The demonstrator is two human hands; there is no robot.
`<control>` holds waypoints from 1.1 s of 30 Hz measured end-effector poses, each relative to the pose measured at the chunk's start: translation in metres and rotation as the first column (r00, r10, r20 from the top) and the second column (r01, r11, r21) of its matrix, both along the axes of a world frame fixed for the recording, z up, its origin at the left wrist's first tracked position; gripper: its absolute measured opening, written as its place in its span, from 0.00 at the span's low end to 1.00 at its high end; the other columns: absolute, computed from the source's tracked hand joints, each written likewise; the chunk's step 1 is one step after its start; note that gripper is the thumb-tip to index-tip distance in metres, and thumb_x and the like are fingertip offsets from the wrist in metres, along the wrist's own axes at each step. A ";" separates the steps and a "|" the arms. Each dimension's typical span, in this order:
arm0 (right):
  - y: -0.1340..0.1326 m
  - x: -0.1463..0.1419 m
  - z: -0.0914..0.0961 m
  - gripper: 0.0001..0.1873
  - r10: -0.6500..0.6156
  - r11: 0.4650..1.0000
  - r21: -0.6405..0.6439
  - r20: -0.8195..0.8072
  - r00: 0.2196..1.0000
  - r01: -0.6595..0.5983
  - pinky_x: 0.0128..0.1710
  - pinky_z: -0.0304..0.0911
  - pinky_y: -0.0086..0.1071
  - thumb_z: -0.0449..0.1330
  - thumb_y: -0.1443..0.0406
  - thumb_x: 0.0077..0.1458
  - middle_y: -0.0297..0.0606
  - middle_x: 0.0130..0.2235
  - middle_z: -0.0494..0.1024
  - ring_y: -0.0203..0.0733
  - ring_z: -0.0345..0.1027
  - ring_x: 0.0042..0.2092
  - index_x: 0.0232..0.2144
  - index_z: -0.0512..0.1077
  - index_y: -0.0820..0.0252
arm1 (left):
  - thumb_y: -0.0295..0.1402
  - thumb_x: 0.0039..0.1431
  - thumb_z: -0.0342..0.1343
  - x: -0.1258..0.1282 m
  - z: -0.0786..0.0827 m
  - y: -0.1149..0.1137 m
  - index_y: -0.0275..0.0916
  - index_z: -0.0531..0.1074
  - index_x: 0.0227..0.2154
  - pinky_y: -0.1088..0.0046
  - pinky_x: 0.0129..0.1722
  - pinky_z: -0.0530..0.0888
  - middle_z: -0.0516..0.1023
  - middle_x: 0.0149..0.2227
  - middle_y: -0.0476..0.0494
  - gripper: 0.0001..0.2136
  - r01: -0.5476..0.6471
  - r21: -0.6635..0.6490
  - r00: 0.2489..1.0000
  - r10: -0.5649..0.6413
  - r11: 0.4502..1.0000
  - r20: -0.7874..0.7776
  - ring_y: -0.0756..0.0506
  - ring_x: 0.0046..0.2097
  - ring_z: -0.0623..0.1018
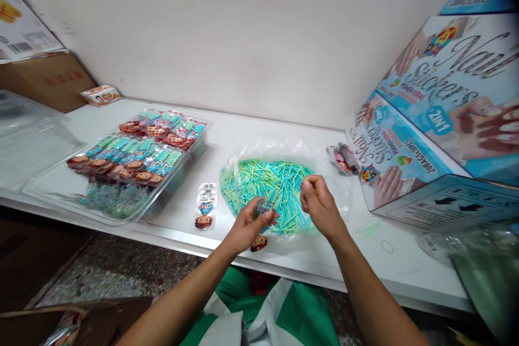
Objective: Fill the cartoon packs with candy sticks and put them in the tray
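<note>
My left hand is closed on a small clear packet with a cartoon head tag hanging below it. My right hand is pinched shut just to its right; what its fingertips hold is too small to make out. Both hands hover over a clear plastic bag heaped with thin green and blue sticks. A finished packet with a cartoon head lies flat on the white table, left of the bag.
A clear tray at the left holds rows of similar packets. Stacked "Nail Stickers" cartons stand at the right, with a few packets beside them. A brown cardboard box and a small box sit at the back left.
</note>
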State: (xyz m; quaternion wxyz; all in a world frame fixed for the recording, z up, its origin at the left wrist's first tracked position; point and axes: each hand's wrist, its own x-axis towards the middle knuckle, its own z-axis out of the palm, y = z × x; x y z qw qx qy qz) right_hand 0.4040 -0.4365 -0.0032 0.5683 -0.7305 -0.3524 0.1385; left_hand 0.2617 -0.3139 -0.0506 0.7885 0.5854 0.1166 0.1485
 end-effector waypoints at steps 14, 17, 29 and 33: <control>0.009 -0.021 0.010 0.07 0.250 0.968 -0.080 0.247 0.936 -0.238 0.34 0.58 0.31 0.56 0.62 0.57 0.35 0.30 0.71 0.37 0.64 0.34 0.30 0.72 0.56 | 0.36 0.50 0.61 -0.006 0.011 0.008 0.44 0.61 0.53 0.72 0.36 0.72 0.72 0.41 0.44 0.26 0.002 -0.036 1.000 -0.003 0.999 -0.028 0.48 0.39 0.73; 0.009 -0.019 0.011 0.08 0.262 0.965 -0.074 0.251 0.932 -0.252 0.33 0.59 0.32 0.56 0.61 0.57 0.35 0.30 0.71 0.38 0.64 0.33 0.29 0.72 0.56 | 0.35 0.49 0.63 -0.008 0.014 0.008 0.43 0.63 0.51 0.71 0.36 0.73 0.71 0.41 0.44 0.26 -0.003 -0.027 1.000 0.002 1.000 -0.026 0.48 0.39 0.73; 0.006 -0.014 0.010 0.07 0.274 0.962 -0.069 0.228 0.935 -0.265 0.34 0.59 0.33 0.57 0.62 0.56 0.35 0.29 0.70 0.38 0.64 0.34 0.29 0.73 0.56 | 0.33 0.47 0.64 -0.009 0.016 0.012 0.39 0.68 0.47 0.63 0.44 0.73 0.73 0.41 0.43 0.22 -0.020 -0.006 1.000 0.020 1.000 0.024 0.44 0.44 0.73; 0.007 -0.017 0.013 0.07 0.292 0.956 -0.063 0.223 0.930 -0.285 0.34 0.60 0.33 0.57 0.61 0.56 0.35 0.30 0.71 0.38 0.64 0.34 0.30 0.74 0.56 | 0.33 0.47 0.64 -0.010 0.020 0.012 0.39 0.69 0.46 0.63 0.44 0.73 0.73 0.42 0.42 0.21 -0.031 0.023 0.999 0.031 0.999 0.020 0.43 0.45 0.74</control>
